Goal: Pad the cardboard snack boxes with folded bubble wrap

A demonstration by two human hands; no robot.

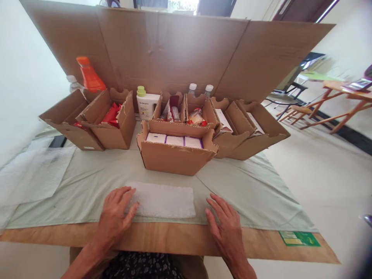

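My left hand (116,214) lies flat with fingers spread on the left end of a white foam pad (164,199) near the table's front edge. To the right of the pad, my right hand (223,223) rests palm down on the pale green cloth (87,182), fingers stretched, holding nothing. Just behind the pad stands an open cardboard box (176,155) holding three white packets with purple edges.
More open cardboard boxes (109,116) with red packets and snacks line the back. A white bottle with a green cap (145,102), an orange spray bottle (90,75) and water bottles stand before a tall cardboard sheet (174,46). Wooden tables stand at the right.
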